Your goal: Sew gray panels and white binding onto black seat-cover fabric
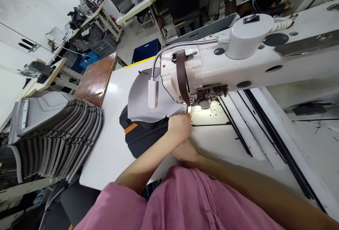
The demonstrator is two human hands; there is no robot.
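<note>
A sewing machine stands in front of me, its lamp lighting the needle plate. My left hand is closed at the edge of a grey fabric panel, just left of the presser foot and needle area. Under the panel lies black padded fabric with an orange tab. My right hand is tucked beneath my left hand and wrist, close to the black fabric. Its fingers are hidden, so what it holds does not show.
Left of the machine table rises a tall stack of grey panels. A brown board adjoins the table's far left corner. Behind are a blue crate, a person in dark clothes and other workbenches. Dark rails run along the right.
</note>
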